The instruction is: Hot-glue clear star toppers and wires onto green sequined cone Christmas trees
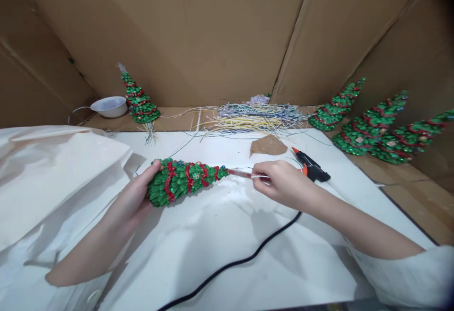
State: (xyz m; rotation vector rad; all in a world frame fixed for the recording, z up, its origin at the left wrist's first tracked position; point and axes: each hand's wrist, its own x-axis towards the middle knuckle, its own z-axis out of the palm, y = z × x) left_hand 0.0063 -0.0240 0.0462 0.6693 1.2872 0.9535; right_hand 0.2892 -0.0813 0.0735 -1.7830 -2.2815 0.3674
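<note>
My left hand (pixel 142 185) is wrapped around the wide base of a small green artificial Christmas tree (pixel 177 181), which lies on its side above the white table. Red garlands and small ornaments circle the tree, and its tip points right. Between the closed fingers of my right hand (pixel 278 181) is a thin reddish-brown tool (pixel 243 174) with a pale, shiny part; its exact kind is unclear. The tool's far end meets or nearly meets the tree's tip. Just beyond my right hand lies a black glue gun (pixel 312 165) with an orange nozzle.
A decorated tree (pixel 140 98) and a white bowl (pixel 109 107) stand back left; several more trees (pixel 365 131) stand right. Bundled wires (pixel 258 119) and a brown scrap (pixel 268 145) lie behind. A black cord (pixel 234 263) crosses the table; pale sheeting (pixel 56 174) covers the left.
</note>
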